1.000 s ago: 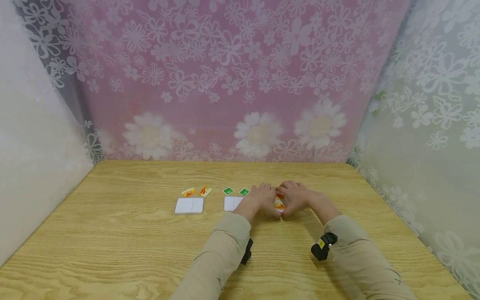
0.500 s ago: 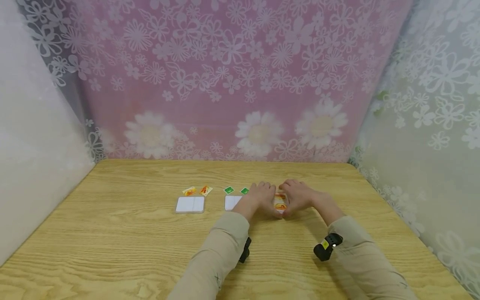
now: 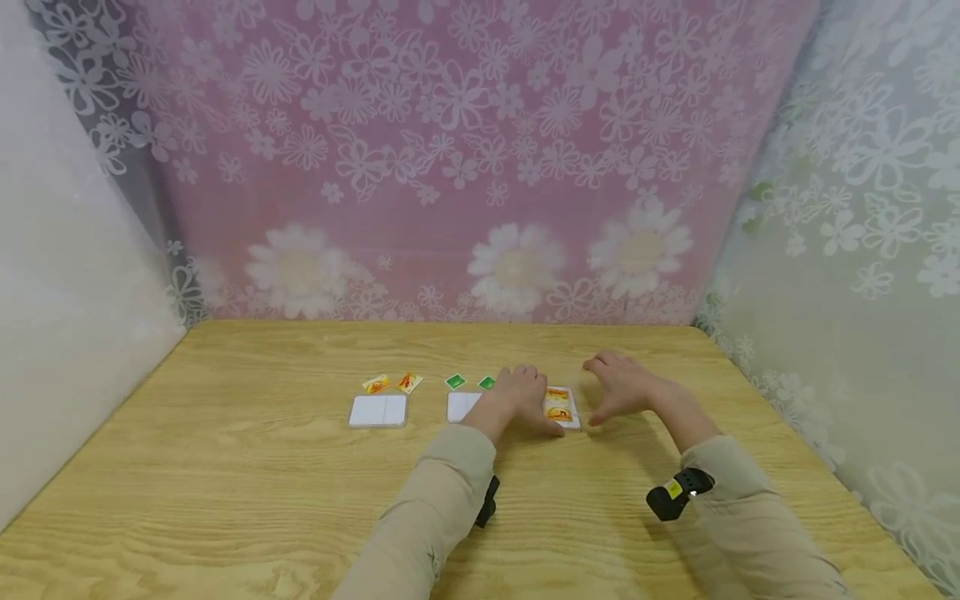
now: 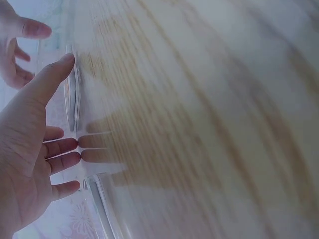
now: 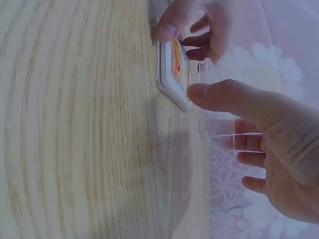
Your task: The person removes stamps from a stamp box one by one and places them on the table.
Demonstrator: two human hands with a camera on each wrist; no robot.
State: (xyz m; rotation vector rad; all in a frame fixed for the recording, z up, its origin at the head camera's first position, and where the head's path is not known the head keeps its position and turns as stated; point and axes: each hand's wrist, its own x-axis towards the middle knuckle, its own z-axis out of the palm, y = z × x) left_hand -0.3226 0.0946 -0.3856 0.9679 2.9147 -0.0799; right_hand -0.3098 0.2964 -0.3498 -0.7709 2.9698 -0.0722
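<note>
My left hand (image 3: 522,398) holds a flat white case (image 3: 573,410) down on the table, its thumb at the near edge. Two orange-and-yellow picture cards (image 3: 558,404) lie on that case, partly covered by the hand. To its right, my right hand (image 3: 617,386) is lifted slightly away, thumb and fingers spread apart. In the right wrist view a clear plastic cover (image 5: 204,119) stands between the right thumb and fingers, which hold it by its edges. The case's far side is hidden behind the left hand.
A white two-panel case (image 3: 378,411) lies at left, with two yellow-orange cards (image 3: 377,384) behind it. Another white case (image 3: 462,407) is partly under the left forearm, with two green cards (image 3: 455,381) behind it. Flowered curtains surround the wooden table (image 3: 300,492).
My right hand has moved right, away from the case, showing more of its orange cards and right edge. The left hand has stayed in place on the case.
</note>
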